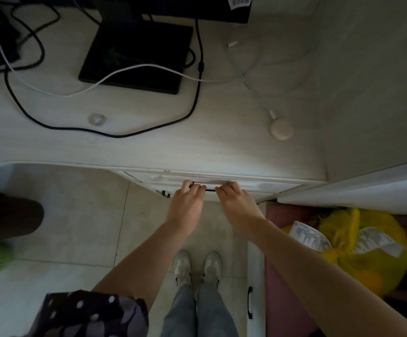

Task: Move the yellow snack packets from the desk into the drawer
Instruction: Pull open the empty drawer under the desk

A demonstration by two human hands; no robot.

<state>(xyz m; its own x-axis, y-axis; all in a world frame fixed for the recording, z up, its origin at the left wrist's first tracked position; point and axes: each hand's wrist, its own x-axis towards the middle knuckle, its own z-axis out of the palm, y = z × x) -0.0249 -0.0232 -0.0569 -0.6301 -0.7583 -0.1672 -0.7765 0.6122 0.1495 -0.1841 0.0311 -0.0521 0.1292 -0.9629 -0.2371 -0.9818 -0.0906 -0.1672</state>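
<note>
Item: drawer (pixel 221 184), set under the front edge of the bench (pixel 149 142), near shut, with only a narrow gap at its top. Handle (pixel 211 190): a thin dark bar on the drawer front, seen between the two hands. Left hand (pixel 185 203): fingers curled over the left end of the handle, held closed on it. Right hand (pixel 236 203): fingers curled over the drawer's top edge just beside the handle; whether the bar itself is held cannot be told. Snack packets: none are seen on the bench, and the drawer's inside is hidden, so their place cannot be told; they are judged likely already inside. A yellow bag (pixel 357 249) with paper labels is noted on the floor to the right, apart from the task. Handling, as judged: such packets are taken to be light, soft and crinkly, with slippery film and crushable contents, best held gently by a sealed edge or across the flat faces. The drawer is judged stiff and light, best moved by the handle with even force from both hands. Also on the bench: a black monitor base (pixel 136 49), black and white cables, a round white puck (pixel 282 129).
</note>
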